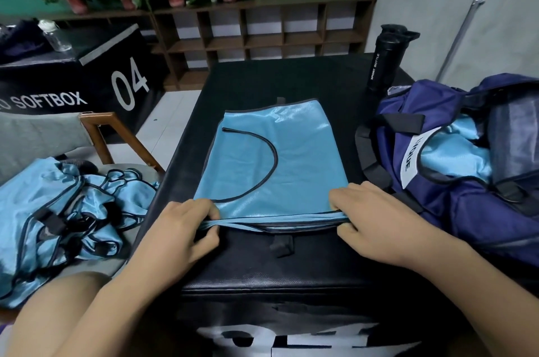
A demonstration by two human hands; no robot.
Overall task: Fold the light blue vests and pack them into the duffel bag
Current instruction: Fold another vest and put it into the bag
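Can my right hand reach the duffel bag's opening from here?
Probably yes: the duffel bag lies open right beside the right hand, nothing between them, though that hand pinches the vest.

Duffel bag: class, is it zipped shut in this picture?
No, the duffel bag gapes open at the top, with light blue fabric showing inside.

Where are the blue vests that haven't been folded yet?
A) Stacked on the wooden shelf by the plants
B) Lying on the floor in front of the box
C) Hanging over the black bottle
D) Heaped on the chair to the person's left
D: the crumpled pile of vests lies on the grey chair at the left, while both hands, left hand and right hand, pinch the near edge of the vest spread on the black box.
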